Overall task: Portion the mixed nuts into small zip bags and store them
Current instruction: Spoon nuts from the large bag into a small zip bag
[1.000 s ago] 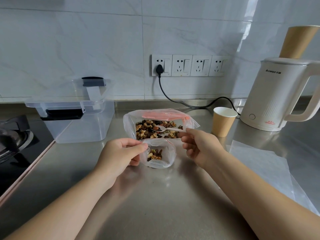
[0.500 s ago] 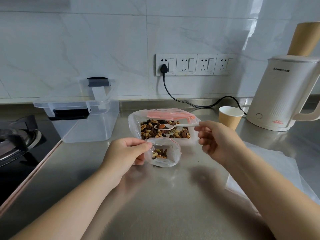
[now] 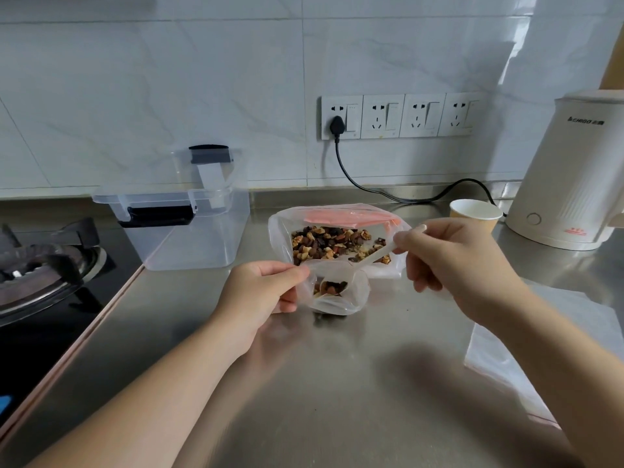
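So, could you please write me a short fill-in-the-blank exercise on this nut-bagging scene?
1. The left hand pinches the rim of the small ____.
2. The right hand holds a white plastic ____ by its handle.
3. The paper cup stands beside the white ____.
4. The clear storage box stands between the large bag of nuts and the ____.

Missing words: zip bag; spoon; kettle; stove
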